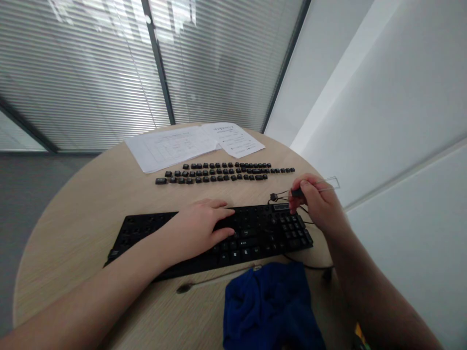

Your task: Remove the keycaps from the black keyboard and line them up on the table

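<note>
A black keyboard (251,240) lies across the round table, with many keycaps off its left and upper parts. My left hand (199,228) rests on the middle of it, fingers apart and pointing right. Above the keyboard's upper right corner, my right hand (315,199) pinches a wire keycap puller (297,193) by its dark grip. A black keycap (273,197) is at the puller's left wire end, just above the keyboard's edge. Behind the keyboard, removed keycaps (219,171) stand in three rows.
Printed papers (175,148) lie at the table's (73,214) far side. Near the front edge are a blue cloth (268,306) and a thin brush (184,288). A black cable (310,267) runs at the right, near a white wall.
</note>
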`<state>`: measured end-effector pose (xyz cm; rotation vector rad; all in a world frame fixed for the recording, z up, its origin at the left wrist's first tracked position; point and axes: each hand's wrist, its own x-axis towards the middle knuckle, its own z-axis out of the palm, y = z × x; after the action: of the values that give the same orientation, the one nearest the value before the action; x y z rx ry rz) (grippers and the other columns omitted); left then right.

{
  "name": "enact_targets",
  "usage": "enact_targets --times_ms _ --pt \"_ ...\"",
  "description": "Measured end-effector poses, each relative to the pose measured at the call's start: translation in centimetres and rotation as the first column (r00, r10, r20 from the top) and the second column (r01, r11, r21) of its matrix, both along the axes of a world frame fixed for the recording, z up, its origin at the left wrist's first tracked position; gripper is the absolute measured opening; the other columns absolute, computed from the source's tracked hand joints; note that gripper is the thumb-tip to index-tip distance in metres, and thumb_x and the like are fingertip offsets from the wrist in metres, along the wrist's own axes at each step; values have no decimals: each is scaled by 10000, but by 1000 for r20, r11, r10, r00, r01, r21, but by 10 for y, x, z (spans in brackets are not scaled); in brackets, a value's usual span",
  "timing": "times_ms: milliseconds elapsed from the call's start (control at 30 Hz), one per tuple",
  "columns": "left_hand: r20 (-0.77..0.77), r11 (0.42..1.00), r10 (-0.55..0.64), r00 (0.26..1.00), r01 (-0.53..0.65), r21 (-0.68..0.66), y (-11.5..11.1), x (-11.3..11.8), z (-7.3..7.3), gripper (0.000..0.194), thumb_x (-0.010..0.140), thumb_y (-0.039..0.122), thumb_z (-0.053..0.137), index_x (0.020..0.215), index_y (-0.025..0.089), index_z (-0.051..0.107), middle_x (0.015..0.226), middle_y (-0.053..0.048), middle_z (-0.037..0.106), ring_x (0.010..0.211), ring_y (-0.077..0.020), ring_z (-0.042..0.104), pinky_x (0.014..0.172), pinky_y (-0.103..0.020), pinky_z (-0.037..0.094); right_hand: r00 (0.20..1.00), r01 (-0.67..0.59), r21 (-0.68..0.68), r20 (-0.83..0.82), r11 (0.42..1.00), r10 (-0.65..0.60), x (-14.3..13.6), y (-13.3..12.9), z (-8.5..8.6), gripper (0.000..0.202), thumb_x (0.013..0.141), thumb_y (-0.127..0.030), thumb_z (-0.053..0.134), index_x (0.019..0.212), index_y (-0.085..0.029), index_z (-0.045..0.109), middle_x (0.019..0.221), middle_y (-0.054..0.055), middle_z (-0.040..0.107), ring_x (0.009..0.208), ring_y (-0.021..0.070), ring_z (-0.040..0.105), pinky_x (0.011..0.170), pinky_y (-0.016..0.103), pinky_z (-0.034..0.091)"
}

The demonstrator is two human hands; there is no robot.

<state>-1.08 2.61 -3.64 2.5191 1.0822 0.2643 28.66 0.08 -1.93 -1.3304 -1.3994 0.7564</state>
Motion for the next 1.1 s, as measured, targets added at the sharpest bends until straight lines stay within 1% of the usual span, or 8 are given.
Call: enact_targets --times_ms 100,200,333,467,733,867,967,1100 --pt "285 987 77 955 -33 -156 -7 3 9 517 976 390 625 1453 191 642 1344 -123 744 1199 -277 710 1091 -454 544 979 -195 59 -46 979 198 -23 -20 3 278 1022 -444 535 864 -224 599 680 -8 676 542 144 664 533 279 571" --pt "526 910 147 838 94 -403 -13 4 15 552 953 344 642 1478 179 598 1245 -101 770 1030 -212 736 949 -390 604 925 -354 125 -97 927 367 -41 -35 -4 299 1072 -446 519 932 -222 658 761 15 715 635 163 706 628 318 605" --pt "588 751 173 790 281 -598 -13 3 19 343 939 318 664 1239 164 729 959 -38 781 813 -151 700 813 -324 598 850 -470 196 -161 861 501 -50 -41 -19 259 1110 -374 478 1050 -253 699 860 27 743 755 179 736 683 330 629" --pt "561 742 189 806 256 -619 -7 3 18 210 903 306 714 1046 158 755 716 33 685 656 -108 626 686 -254 533 850 -496 273 -42 825 525 -50 -45 -21 250 1112 -282 444 1103 -274 694 944 41 730 821 188 733 711 338 624" --pt "589 737 273 761 228 -636 -6 1 14 260 774 316 814 978 163 764 697 26 713 624 -104 620 601 -219 464 820 -571 479 372 667 435 -42 -58 -9 254 1086 -323 422 1167 -265 656 953 66 709 799 212 712 661 344 582" --pt "592 781 344 729 129 -611 -6 -1 17 277 818 336 785 1034 164 774 692 25 713 648 -110 641 668 -233 512 905 -399 676 401 620 145 -36 -55 -15 414 1105 -451 355 1054 -249 713 981 89 669 937 272 684 900 497 600" --pt "583 781 346 735 118 -613 -10 2 18 342 876 321 738 1185 173 746 866 -2 764 695 -104 657 724 -249 544 861 -397 657 508 641 12 -32 -49 -13 352 1108 -385 390 1054 -232 704 1028 99 665 998 270 667 1014 522 564" --pt "634 767 306 710 210 -606 -19 10 14 553 913 244 682 1455 208 577 1030 -14 755 743 -106 673 757 -271 565 796 -447 509 602 736 67 -31 -39 -9 237 1077 -199 465 1195 -218 670 869 43 675 732 171 650 655 299 566"
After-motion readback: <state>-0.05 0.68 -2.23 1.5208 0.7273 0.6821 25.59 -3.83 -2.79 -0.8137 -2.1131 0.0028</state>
